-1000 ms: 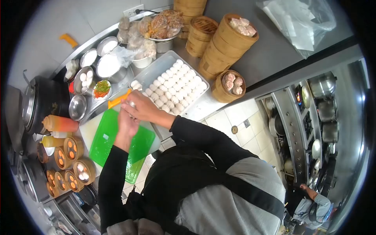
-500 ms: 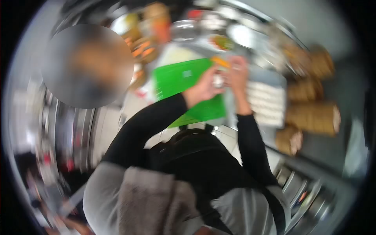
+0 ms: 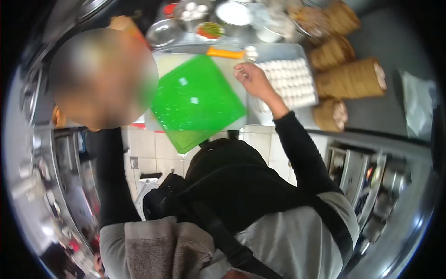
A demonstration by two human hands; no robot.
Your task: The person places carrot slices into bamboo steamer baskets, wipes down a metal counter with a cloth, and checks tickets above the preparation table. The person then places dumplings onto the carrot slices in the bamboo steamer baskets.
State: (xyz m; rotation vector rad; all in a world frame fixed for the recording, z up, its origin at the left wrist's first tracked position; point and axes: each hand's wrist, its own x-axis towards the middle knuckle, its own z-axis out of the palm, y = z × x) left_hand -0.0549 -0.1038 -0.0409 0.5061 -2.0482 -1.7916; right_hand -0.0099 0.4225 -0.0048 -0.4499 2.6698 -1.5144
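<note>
My right hand (image 3: pixel 251 79) hovers between the green board (image 3: pixel 200 102) and the tray of white balls (image 3: pixel 297 49), its fingers curled together; a small pale bit shows at the fingertips, too small to name. Just above that hand lie an orange handle (image 3: pixel 225 52) and a few loose white pieces (image 3: pixel 251 53). Two small pale scraps rest on the green board, which sits tilted over a white board (image 3: pixel 162 60). My left sleeve reaches up into a round blurred patch at the left, which hides my left hand and whatever it touches.
Bamboo steamers (image 3: pixel 350 79) stand right of the tray, with a plastic bag (image 3: pixel 418 107) beyond. Along the back are a metal bowl (image 3: pixel 163 32), a plate of green and red strips (image 3: pixel 210 30), a bowl of white powder (image 3: pixel 233 13) and bagged food (image 3: pixel 309 19).
The view has swung round. My hands, together earlier around a white piece, are now apart: my left arm has moved far left, while my right hand remains near the orange handle.
</note>
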